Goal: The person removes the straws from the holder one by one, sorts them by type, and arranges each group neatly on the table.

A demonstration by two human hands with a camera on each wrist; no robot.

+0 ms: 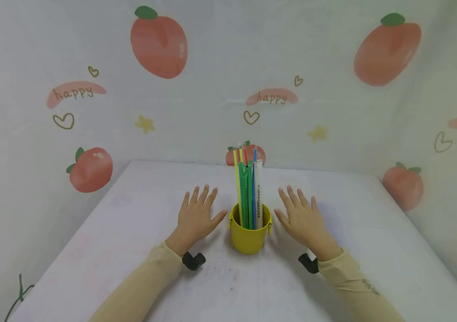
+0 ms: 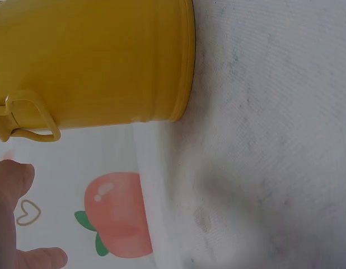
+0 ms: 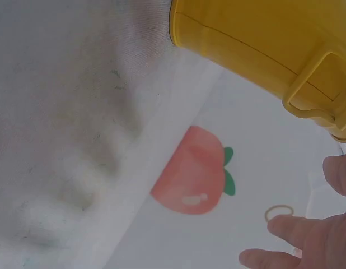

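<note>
A yellow bucket (image 1: 248, 241) with small side handles stands upright on the table. Several slim wrapped sticks rise from it: green packets (image 1: 246, 192), a white packet (image 1: 259, 192), and yellow, red and blue ones, perhaps straws. Left of the bucket, my left hand (image 1: 197, 217) has its fingers spread, palm down, thumb close to the rim but apart from it. My right hand (image 1: 302, 219) mirrors it on the other side, fingers spread and holding nothing. Both wrist views show the bucket's wall (image 2: 106, 61) and a handle (image 3: 313, 84) near the fingertips.
The table (image 1: 228, 295) has a pale cloth over it. Behind and beside it hangs a white curtain (image 1: 212, 120) printed with fruit, hearts and words. A black wrist camera (image 1: 193, 261) sits below the left hand, another (image 1: 308, 263) below the right. A dark cord (image 1: 20, 293) shows at lower left.
</note>
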